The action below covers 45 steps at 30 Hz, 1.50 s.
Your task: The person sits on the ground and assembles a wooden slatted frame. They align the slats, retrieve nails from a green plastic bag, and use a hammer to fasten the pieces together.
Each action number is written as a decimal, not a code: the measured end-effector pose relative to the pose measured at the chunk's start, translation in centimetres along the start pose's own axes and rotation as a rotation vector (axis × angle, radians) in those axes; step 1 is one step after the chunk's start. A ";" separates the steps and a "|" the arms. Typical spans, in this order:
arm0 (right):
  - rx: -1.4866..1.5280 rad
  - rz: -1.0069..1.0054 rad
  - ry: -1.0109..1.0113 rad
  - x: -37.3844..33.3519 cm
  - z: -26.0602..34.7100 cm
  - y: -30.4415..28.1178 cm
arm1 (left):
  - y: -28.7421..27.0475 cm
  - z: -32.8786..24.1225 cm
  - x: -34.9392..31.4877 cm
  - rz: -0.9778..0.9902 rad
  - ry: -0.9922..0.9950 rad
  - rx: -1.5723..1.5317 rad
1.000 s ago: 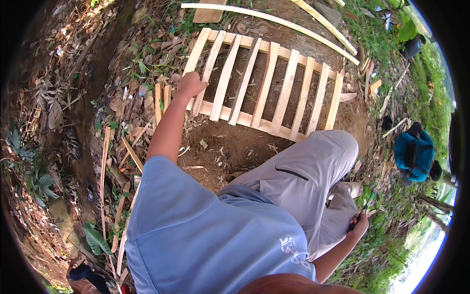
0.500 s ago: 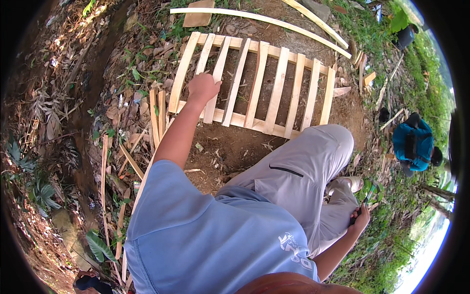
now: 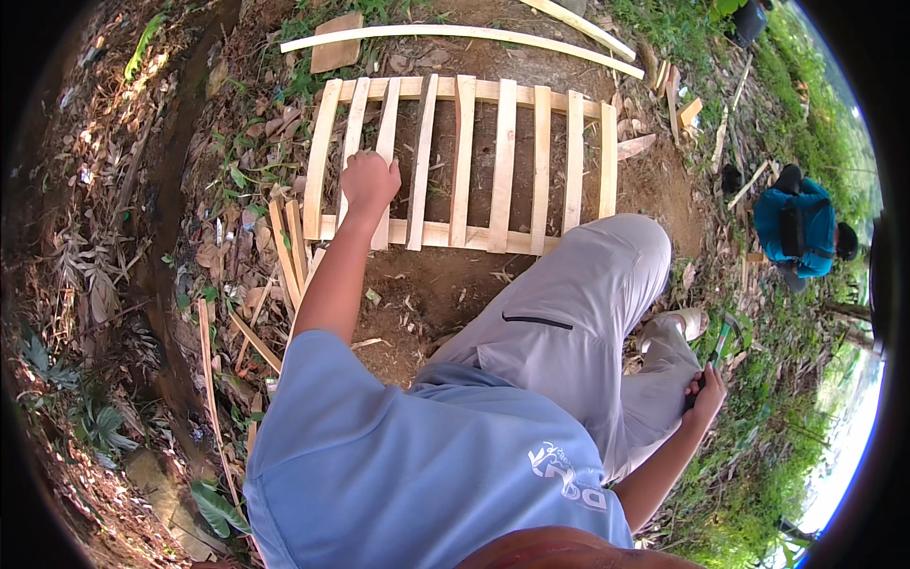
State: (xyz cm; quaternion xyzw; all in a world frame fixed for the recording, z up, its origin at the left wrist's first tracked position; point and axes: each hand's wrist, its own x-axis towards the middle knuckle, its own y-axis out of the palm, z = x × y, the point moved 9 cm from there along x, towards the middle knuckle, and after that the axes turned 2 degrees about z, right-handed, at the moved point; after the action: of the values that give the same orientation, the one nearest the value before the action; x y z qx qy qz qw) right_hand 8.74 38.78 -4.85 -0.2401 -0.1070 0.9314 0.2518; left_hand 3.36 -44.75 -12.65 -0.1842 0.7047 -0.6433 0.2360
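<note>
A ladder-like wooden frame [image 3: 505, 171] of pale slats laid across two long rails rests on the ground in front of me. My left hand [image 3: 371, 183] is closed on the third slat from the left [image 3: 387, 123], around its middle; the fingers' undersides are hidden. Down at my right side, beside my lower leg, my right hand [image 3: 704, 391] is wrapped round the dark handle of a hammer [image 3: 724, 339] with a green part below its head. The hammer is held away from the frame.
Long thin strips [image 3: 455, 31] lie beyond the frame, near a flat brown board [image 3: 336, 45]. Loose wooden sticks [image 3: 284, 248] stand close to its left end. A person in a teal top [image 3: 794, 228] is bent over at the right. A muddy channel [image 3: 180, 171] runs along the left.
My view has turned slightly, so the frame appears more level and farther left. My left hand stays on the slat, and the right still holds the hammer low.
</note>
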 end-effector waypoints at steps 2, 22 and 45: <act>-0.010 -0.003 -0.004 -0.1 0.2 0.1 | -1.0 -1.7 -0.4 -0.074 0.086 -0.048; 0.015 -0.032 0.013 -0.2 0.0 0.0 | -1.2 -6.2 2.1 0.004 0.080 -0.400; -0.048 0.027 -0.049 0.0 2.0 2.7 | -42.9 -10.3 -36.9 -2.254 1.005 -0.751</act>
State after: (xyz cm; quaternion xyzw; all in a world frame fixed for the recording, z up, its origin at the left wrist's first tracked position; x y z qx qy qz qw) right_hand 6.60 36.38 -3.99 -0.2248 -0.1320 0.9374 0.2308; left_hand 25.89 -20.03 34.12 -0.4677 0.3092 -0.2483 -0.7899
